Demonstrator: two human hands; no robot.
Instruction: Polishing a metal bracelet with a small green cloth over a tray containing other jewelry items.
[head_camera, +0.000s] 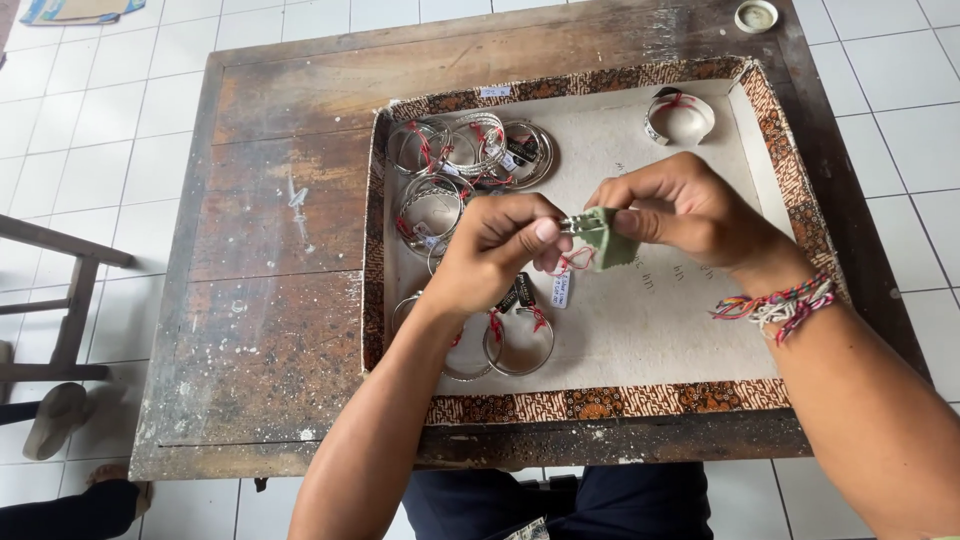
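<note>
My left hand (495, 252) pinches a small silver piece (574, 224) with a red thread and a small tag hanging from it. My right hand (690, 210) holds a green cloth (607, 238) wrapped against that silver piece. Both hands hover over a shallow cardboard tray (660, 330) with a patterned brown rim. Several silver bangles (470, 150) tied with red thread lie at the tray's far left, and more bangles (518, 345) lie under my left wrist. A wide silver cuff (679, 117) sits alone at the tray's far right.
The tray rests on a worn wooden table (270, 260) over white floor tiles. A small round lid (756, 15) lies at the table's far right corner. A wooden stool (60, 300) stands to the left, with a person's foot (55, 420) beside it.
</note>
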